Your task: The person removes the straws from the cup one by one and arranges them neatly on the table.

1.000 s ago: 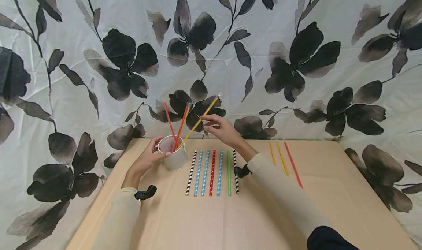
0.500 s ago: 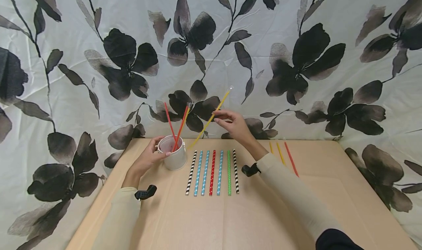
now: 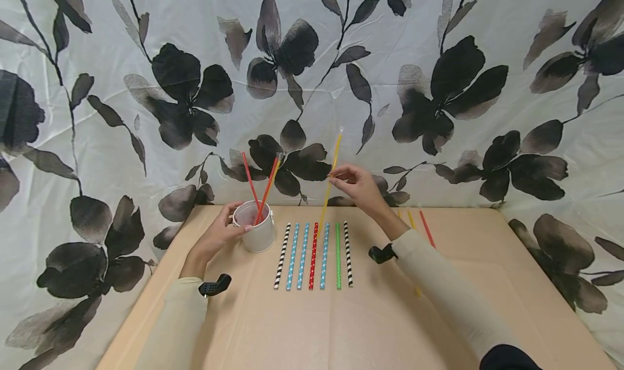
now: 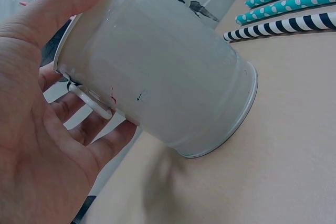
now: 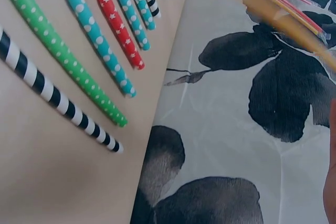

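Note:
My left hand holds a small white metal pail by its side near the rim. In the left wrist view the thumb lies at the pail's rim and the fingers are behind its handle loop. Red straws and a yellow one lean inside the pail. To the right, my right hand pinches a yellow straw near its middle, nearly upright above the table's back edge. A clear wrapper end shows at its top. In the right wrist view this straw is blurred.
A row of patterned straws lies right of the pail: striped black-and-white, dotted blue, starred red and dotted green. Beyond the right forearm lie a red straw and yellow straws, partly hidden. A floral sheet hangs behind the table.
My right hand has drawn the yellow straw out of the pail and carried it to the right, turning it more upright. The left hand and pail have stayed in place.

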Available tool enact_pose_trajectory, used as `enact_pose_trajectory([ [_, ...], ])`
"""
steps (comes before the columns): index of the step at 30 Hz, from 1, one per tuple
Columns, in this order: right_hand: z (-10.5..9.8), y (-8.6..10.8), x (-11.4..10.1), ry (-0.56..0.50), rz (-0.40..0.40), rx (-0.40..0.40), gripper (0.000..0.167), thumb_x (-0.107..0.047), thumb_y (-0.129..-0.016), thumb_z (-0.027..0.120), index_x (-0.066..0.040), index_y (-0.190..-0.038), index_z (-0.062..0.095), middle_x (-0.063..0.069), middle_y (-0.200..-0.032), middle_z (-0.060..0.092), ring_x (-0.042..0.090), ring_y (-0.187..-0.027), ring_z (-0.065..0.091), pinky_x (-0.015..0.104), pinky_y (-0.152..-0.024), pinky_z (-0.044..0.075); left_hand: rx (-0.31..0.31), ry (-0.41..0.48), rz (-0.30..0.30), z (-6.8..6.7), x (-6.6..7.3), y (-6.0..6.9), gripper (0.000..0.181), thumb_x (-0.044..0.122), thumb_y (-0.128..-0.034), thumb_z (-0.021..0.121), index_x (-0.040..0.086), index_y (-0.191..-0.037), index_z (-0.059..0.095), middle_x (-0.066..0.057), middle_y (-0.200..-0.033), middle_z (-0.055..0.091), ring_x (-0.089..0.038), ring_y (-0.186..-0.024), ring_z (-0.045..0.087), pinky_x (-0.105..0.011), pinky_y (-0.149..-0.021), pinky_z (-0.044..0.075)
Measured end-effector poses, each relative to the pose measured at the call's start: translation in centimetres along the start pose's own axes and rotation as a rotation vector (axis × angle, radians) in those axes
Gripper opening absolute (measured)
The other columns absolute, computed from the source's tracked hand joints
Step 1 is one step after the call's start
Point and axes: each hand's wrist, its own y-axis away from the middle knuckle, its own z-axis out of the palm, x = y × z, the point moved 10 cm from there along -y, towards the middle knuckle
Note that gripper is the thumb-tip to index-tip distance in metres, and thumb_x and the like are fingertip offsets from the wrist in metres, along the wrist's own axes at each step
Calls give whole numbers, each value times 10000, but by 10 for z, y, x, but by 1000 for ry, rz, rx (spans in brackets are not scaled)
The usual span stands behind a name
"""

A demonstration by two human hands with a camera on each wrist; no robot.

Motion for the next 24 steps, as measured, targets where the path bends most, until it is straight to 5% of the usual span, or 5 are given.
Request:
enact_pose_trajectory([
  [11,-25,16,5,-24,61,-22,233,-46,-957,692,31,-1177,676,265,-1167,653,225,-949,690,249,-816,575,-1,-6,-15,0,-3,0,844,250,-921,765,155,-1577,243,-166,-1590,294,-430,-1452,293,-646,-1135,263],
  [17,-41,26,-2,-28,92,-28,237,64,-945,651,116,-1175,626,218,-1105,663,294,-920,700,280,-818,586,-2,2,-16,0,-3,1,848,251,-920,766,155,-1578,241,-155,-1582,297,-419,-1468,274,-655,-1144,244],
  [24,-63,38,14,-9,114,-36,241,9,-950,677,28,-1188,653,170,-1116,658,237,-880,688,352,-802,597,-1,4,-19,0,-3,2,847,252,-921,765,167,-1583,242,-148,-1591,293,-422,-1461,282,-652,-1141,253],
])
